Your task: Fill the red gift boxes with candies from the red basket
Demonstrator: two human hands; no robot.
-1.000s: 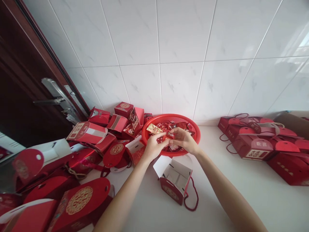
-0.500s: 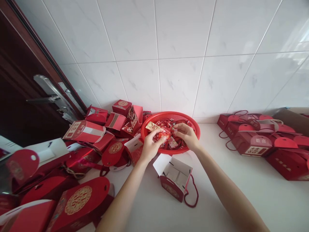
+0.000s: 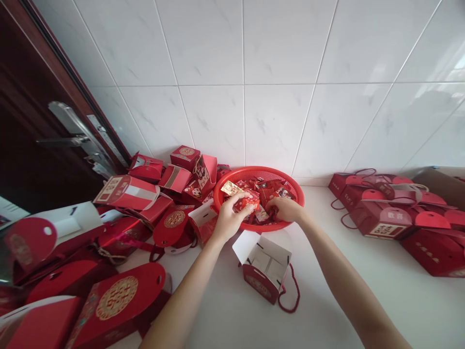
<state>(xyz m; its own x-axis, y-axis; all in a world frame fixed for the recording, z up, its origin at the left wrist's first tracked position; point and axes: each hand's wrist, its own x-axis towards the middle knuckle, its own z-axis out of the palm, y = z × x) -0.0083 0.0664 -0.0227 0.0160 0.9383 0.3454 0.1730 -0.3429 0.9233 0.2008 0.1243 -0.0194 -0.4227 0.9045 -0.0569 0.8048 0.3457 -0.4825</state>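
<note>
A red plastic basket point(image 3: 300, 199) with a mesh wall stands by the tiled wall, holding many small wrapped candies point(image 3: 278, 190). Over its left part my left hand point(image 3: 232, 215) is closed on red candy packets point(image 3: 251, 199), pinched between thumb and fingers. My right hand point(image 3: 286, 209) reaches down into the basket's right part; its fingertips are buried among the wrappers, so what they hold is hidden. Just in front of the basket sits an open red gift box point(image 3: 259, 283), white inside, its flap raised and a dark red cord handle hanging at its right.
Many red gift boxes point(image 3: 118, 298) lie piled on the left, some with lids open. Closed red boxes point(image 3: 381, 215) with cord handles stand in a group on the right. A brown carton point(image 3: 445, 182) is behind them. A dark door point(image 3: 32, 121) with a metal handle borders the left.
My right hand has moved away from the packets at my left hand and lowered into the candies. My left hand keeps its packets in nearly the same place.
</note>
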